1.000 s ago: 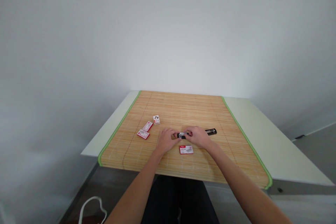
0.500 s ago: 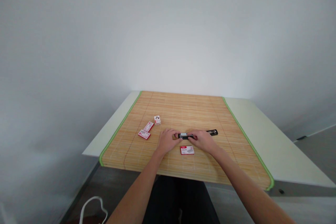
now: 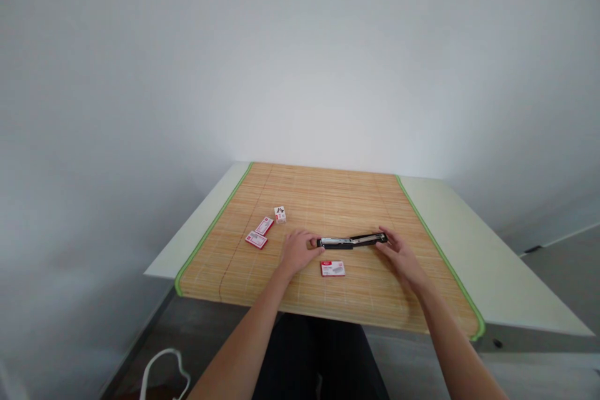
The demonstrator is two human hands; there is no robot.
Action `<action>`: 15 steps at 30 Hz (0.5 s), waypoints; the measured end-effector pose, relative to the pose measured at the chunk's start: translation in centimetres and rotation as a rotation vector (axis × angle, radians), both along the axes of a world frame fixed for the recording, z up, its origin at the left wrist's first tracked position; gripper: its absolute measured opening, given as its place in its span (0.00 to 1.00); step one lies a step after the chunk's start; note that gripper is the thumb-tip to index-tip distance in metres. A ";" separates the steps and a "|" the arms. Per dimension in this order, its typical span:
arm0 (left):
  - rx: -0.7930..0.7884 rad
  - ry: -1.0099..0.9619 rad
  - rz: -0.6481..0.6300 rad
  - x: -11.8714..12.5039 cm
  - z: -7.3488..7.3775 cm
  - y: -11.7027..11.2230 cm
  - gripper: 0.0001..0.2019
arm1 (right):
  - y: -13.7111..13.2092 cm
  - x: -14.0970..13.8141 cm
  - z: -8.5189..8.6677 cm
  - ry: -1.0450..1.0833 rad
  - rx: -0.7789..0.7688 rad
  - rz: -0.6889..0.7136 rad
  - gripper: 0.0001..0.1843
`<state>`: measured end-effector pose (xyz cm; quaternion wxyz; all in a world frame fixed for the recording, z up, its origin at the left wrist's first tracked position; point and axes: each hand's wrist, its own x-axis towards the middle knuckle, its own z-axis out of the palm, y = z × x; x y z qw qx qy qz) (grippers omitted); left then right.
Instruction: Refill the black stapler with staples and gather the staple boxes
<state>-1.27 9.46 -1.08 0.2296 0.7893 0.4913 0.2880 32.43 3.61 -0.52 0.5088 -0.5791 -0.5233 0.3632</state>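
Both hands point(image 3: 300, 251) point(image 3: 403, 256) flank stapler point(image 3: 351, 241) — fingertips touching.

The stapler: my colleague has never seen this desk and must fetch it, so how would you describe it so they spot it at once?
Find the bamboo mat on the pale table. Near its middle, between the left hand and right hand, lies the stapler. It is the only long, black, metal thing; its neighbours are small red-and-white boxes.
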 end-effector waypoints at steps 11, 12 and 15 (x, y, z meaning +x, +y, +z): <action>0.005 0.013 -0.002 0.1 -0.1 0.0 0.15 | 3.2 -5.7 3.0 -0.182 0.153 0.263 0.22; 0.009 0.015 -0.004 0.1 0.0 0.0 0.15 | 3.5 -6.7 3.2 -0.277 0.197 0.306 0.21; 0.012 0.034 -0.003 0.1 0.1 0.0 0.14 | 4.2 -9.7 3.3 -0.503 0.278 0.412 0.18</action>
